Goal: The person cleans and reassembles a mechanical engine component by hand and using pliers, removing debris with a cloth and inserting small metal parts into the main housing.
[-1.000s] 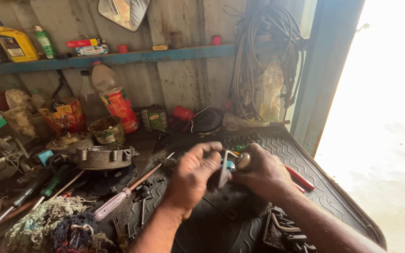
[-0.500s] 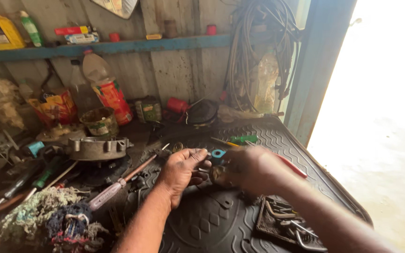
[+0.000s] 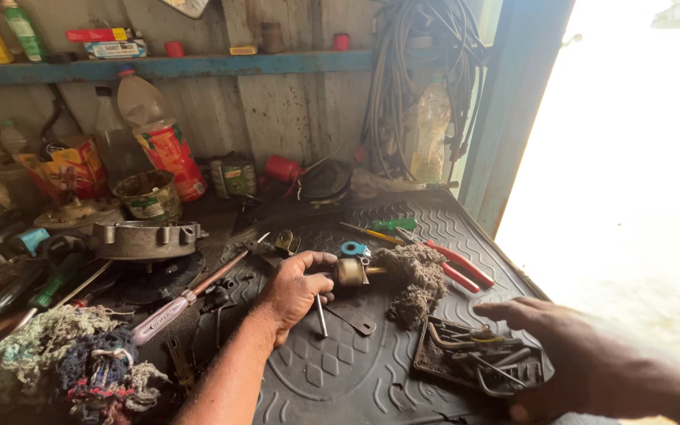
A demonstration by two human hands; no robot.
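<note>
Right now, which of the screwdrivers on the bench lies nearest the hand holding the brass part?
The clear-handled screwdriver with the long shaft, just beside the left hand. The green-handled one lies farther back by the red pliers.

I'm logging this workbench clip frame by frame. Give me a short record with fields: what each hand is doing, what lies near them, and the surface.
left hand: holds a small brass part on the mat
right hand: open, over the tray of hex keys, holding nothing
near the part: grey rag, red-handled pliers
left of the hand: screwdriver
surface: black rubber mat
</note>
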